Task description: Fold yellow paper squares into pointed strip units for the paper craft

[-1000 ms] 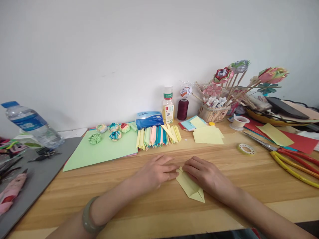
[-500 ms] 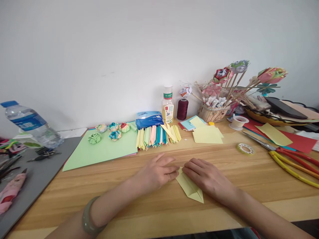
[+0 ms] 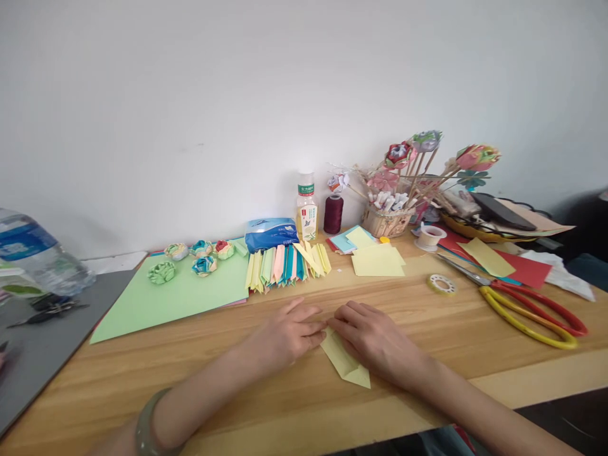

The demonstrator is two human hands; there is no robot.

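Note:
A pale yellow folded paper [image 3: 342,360] lies on the wooden table, slanting down to the right, with a crease along its length. My left hand [image 3: 292,332] touches its upper left corner with the lower fingertips, the upper fingers spread apart. My right hand [image 3: 373,332] rests over the paper's upper right side, its fingers bent and pressed together on the edge. The fingertips of both hands nearly meet at the paper's top, and they hide that corner.
Behind my hands lie a row of folded strips [image 3: 287,265], yellow sheets [image 3: 379,261] and a blue packet [image 3: 270,234]. Paper flowers sit on a green sheet [image 3: 175,304] at the left. To the right are a tape roll [image 3: 441,284] and big scissors [image 3: 527,310].
The view has turned to the right, so everything appears shifted left. Both hands keep nearly the same pose on the yellow paper.

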